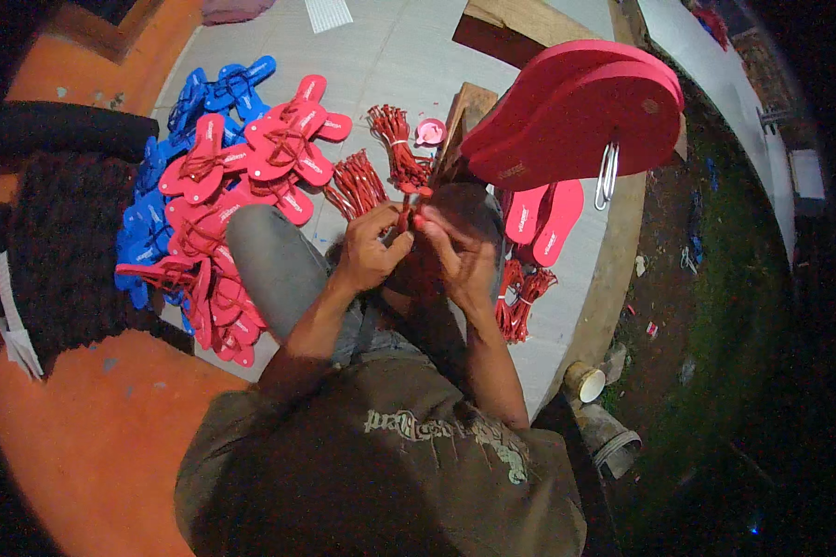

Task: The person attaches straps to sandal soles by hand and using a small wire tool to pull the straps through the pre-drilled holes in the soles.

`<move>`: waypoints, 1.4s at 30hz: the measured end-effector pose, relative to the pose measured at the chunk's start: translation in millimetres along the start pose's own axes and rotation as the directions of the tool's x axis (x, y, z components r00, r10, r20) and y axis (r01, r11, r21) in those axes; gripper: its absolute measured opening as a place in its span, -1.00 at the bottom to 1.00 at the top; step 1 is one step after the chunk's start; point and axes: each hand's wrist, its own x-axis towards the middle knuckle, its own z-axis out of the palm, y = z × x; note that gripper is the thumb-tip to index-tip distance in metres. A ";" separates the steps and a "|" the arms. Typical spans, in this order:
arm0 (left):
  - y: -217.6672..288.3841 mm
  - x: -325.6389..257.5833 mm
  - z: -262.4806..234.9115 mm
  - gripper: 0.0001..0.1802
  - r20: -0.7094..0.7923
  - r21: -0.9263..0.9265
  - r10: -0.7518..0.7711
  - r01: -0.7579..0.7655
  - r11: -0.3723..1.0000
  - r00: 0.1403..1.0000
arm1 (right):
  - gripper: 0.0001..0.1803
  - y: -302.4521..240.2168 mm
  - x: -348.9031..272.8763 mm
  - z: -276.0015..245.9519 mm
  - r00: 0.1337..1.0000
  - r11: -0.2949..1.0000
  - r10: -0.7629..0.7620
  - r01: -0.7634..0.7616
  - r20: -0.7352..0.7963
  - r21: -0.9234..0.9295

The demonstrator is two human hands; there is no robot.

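Observation:
My left hand point(372, 249) and my right hand point(463, 252) meet in front of me, both pinching a thin red sandal strap point(407, 206) between the fingertips. The strap stands roughly upright above my knees. Just beyond my hands lie bundles of red straps point(392, 139) tied together on the tiled floor. A stack of red foam soles point(576, 111) hangs at the upper right, held by a metal clip point(607, 174).
A heap of finished red sandals point(251, 176) and blue sandals point(172, 158) lies to my left. More red soles point(541, 221) and strap bundles point(515, 302) sit to my right. A wooden block point(464, 116), a small pink dish point(429, 132) and a cup point(585, 381) are nearby.

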 end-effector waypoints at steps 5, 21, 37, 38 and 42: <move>29.5 -12.0 3.3 -0.86 0.090 0.006 -0.029 0.028 1.000 0.995 | -0.80 -1.2 -29.8 -24.1 0.994 0.990 0.111 -0.110 -0.003 0.083; 117.5 -13.1 -45.8 -0.73 0.606 0.235 -0.114 -0.041 0.971 0.787 | -0.77 -73.1 -80.5 -82.2 0.670 0.827 0.342 -0.548 0.659 0.128; 107.1 -88.4 -128.7 -0.74 0.706 0.393 -0.570 0.438 0.808 0.419 | -0.67 -91.5 -62.4 -144.0 0.814 0.886 0.464 -0.429 0.349 -0.176; 66.7 -85.1 -111.1 -0.73 0.665 0.346 -0.592 0.515 0.784 0.454 | -0.67 -51.9 -65.0 -140.6 0.837 0.913 0.371 -0.408 0.402 0.006; -20.4 -134.3 -51.2 -0.71 0.662 0.416 -0.516 0.305 0.857 0.544 | -0.62 6.8 -64.0 -107.2 0.896 0.723 0.374 -0.443 0.238 0.530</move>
